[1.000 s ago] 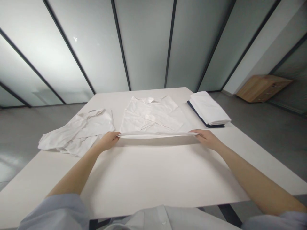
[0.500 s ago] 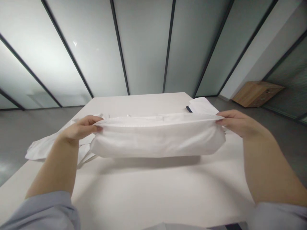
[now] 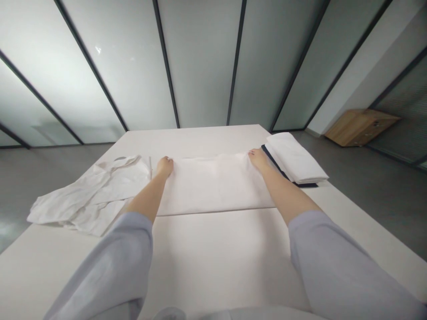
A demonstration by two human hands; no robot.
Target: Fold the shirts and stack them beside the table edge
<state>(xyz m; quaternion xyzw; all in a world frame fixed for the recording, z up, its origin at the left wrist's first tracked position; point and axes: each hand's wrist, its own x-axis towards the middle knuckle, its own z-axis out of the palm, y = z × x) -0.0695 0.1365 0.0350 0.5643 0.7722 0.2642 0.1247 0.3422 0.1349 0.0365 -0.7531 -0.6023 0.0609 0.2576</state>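
Note:
A folded white cloth (image 3: pixel 216 184) lies flat on the white table (image 3: pixel 213 262) in front of me, a straight folded edge towards me. At its far left corner, my left hand (image 3: pixel 166 166) is closed on the fabric. My right hand (image 3: pixel 256 158) pinches the far right corner, its forearm crossing the cloth's right side. Whether the cloth is a garment cannot be made out.
Left of the cloth lies a crumpled white garment (image 3: pixel 100 191), hanging over the table's left edge. To the right, a stack of folded white cloth (image 3: pixel 295 155) sits on a dark folded piece (image 3: pixel 305 184). A wooden cabinet (image 3: pixel 360 126) stands beyond.
Both hands have moved away from me and closer together. The white cloth, earlier held up and sagging between them, now lies flat on the table. More of the right stack shows.

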